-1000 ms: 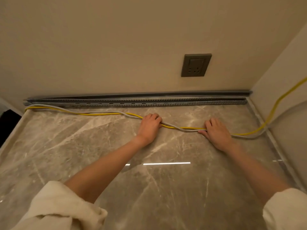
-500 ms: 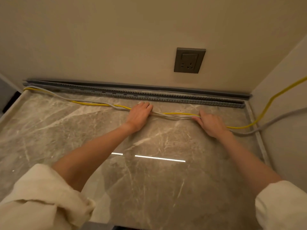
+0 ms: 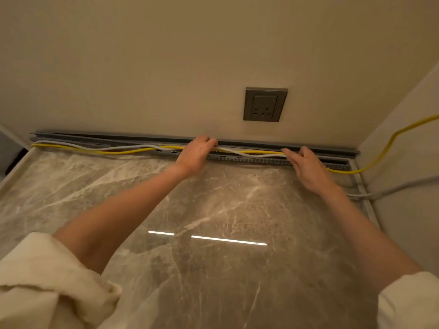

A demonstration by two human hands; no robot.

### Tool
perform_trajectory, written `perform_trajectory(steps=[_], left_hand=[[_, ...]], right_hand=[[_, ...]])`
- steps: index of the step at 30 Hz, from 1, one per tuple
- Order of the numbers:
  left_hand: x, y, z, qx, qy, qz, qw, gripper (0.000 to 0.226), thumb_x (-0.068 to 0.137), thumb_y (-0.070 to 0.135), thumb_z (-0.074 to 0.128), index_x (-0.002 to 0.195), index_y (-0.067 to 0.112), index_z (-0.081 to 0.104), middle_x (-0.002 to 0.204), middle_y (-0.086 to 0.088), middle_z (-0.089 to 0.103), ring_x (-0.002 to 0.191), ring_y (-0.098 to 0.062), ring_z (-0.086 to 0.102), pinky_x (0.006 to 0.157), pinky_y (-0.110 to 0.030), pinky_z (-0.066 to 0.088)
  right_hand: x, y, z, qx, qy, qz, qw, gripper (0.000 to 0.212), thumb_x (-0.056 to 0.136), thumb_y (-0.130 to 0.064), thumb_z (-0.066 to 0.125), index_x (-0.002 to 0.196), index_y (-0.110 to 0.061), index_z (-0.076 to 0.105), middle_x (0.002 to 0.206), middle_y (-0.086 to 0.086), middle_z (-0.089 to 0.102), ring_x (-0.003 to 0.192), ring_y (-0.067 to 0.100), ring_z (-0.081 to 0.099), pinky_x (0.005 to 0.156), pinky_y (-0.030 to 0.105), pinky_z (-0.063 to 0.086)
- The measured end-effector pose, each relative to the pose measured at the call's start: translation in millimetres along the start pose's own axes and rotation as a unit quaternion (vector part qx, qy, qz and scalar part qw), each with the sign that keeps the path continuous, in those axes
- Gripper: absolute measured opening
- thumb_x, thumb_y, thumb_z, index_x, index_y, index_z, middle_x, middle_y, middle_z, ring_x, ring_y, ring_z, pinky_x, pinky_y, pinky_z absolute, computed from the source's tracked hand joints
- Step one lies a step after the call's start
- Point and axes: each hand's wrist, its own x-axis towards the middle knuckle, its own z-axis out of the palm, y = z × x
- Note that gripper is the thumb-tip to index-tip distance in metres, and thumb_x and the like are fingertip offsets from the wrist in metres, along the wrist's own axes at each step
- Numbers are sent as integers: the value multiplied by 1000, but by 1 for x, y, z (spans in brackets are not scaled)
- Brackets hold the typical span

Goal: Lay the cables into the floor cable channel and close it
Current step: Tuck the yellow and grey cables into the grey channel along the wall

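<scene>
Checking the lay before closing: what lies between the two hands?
Head view: the yellow cable and grey cable, crossing over the open channel.

Floor point(image 3: 213, 269): polished grey-brown marble with pale veining; two bright strip reflections near centre. Far wall point(image 3: 142, 67): plain cream, bearing one dark grey socket plate point(image 3: 265, 104) right of centre, set above floor level. Right wall point(image 3: 408, 143): same cream finish, meeting the far wall at a corner.
</scene>
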Motion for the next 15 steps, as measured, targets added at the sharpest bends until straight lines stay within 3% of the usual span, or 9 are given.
perform_trajectory(steps=[5, 11, 15], left_hand=[[-1, -2, 9, 24, -36, -11, 999, 39, 76, -9, 50, 113, 3, 53, 109, -21, 58, 104, -38, 54, 78, -45, 44], [13, -9, 6, 43, 7, -5, 999, 37, 85, -4, 51, 121, 4, 58, 108, -20, 60, 98, -38, 57, 77, -45, 47], [15, -13, 11, 74, 21, 10, 997, 26, 90, 6, 54, 112, 5, 67, 99, -19, 60, 94, -36, 55, 68, -43, 43]], right_hand=[[-1, 2, -1, 55, -7, 11, 998, 32, 96, -14, 50, 127, -15, 59, 82, 19, 46, 70, 32, 49, 61, 40, 39], [15, -2, -5, 103, 34, 54, 993, 25, 91, -10, 58, 115, -6, 67, 83, 21, 56, 76, 35, 55, 69, 43, 46], [17, 1, -1, 83, 11, 53, 995, 24, 91, -11, 59, 112, -6, 69, 85, 20, 57, 81, 36, 55, 69, 43, 44]])
